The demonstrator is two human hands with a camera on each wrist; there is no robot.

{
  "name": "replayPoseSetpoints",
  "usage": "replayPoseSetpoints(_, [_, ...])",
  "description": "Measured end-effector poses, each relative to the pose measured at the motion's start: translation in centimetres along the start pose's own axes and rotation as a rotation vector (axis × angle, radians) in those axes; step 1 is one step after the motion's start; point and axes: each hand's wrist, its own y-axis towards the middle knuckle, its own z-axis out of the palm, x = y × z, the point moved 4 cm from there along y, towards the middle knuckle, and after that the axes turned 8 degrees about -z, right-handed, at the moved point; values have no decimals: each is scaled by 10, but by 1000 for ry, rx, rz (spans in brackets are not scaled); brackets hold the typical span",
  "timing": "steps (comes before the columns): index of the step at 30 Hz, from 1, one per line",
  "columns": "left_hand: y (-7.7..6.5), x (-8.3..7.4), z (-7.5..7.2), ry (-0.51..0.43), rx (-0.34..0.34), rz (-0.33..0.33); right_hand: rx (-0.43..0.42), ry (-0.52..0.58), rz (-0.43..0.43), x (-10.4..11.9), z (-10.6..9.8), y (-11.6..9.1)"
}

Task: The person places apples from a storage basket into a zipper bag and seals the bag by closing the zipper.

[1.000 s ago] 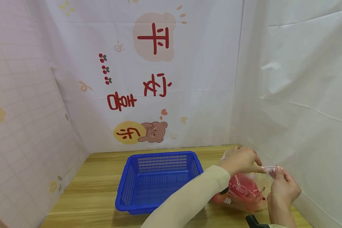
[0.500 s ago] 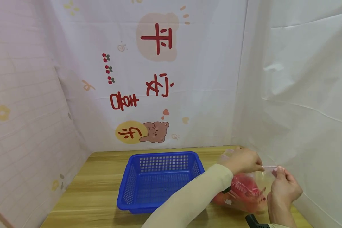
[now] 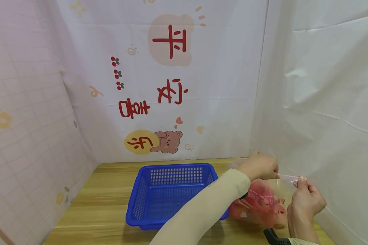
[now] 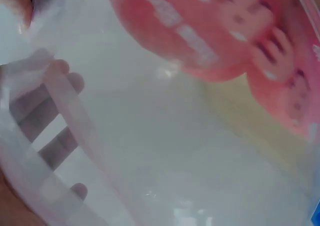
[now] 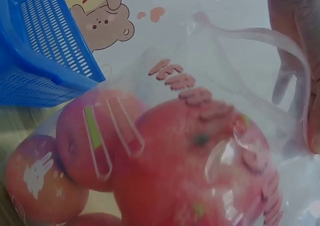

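Observation:
A clear plastic bag (image 3: pixel 282 197) with red print and a pale rim stands at the right of the table. Inside it are several red round fruits (image 5: pixel 192 156). My left hand (image 3: pixel 261 166) reaches across from the left and pinches the bag's rim. Opposite it, my right hand (image 3: pixel 307 199) pinches the same rim, which stretches taut between the two. In the left wrist view, fingers (image 4: pixel 47 121) show through the translucent rim strip. In the right wrist view, a hand (image 5: pixel 295 21) shows at the bag's upper right, and the fruits bulge low in the bag.
A blue perforated plastic basket (image 3: pixel 171 200) stands left of the bag, partly behind my left sleeve (image 3: pixel 202 211). The wooden table (image 3: pixel 89 200) is bounded by a printed white cloth (image 3: pixel 220 85) at the back and plain white cloth (image 3: pixel 334 102) on the right.
My left hand has risen slightly and shifted left with its part of the rim. The right hand stays nearly in place. The bag's upper edge is pulled a little higher.

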Motion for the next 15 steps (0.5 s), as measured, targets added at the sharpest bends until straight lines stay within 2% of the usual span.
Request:
replayPoseSetpoints(3, [0, 1, -5, 37, 1, -11, -10, 22, -13, 3, 1, 0])
replayPoseSetpoints(6, [-1, 2, -6, 33, -25, -6, -20, 32, -27, 6, 1, 0])
replayPoseSetpoints(11, [-4, 4, -2, 26, -138, 25, -32, 33, -21, 7, -2, 1])
replayPoseSetpoints(15, [-8, 3, 10, 27, -228, 39, -8, 45, -10, 8, -3, 5])
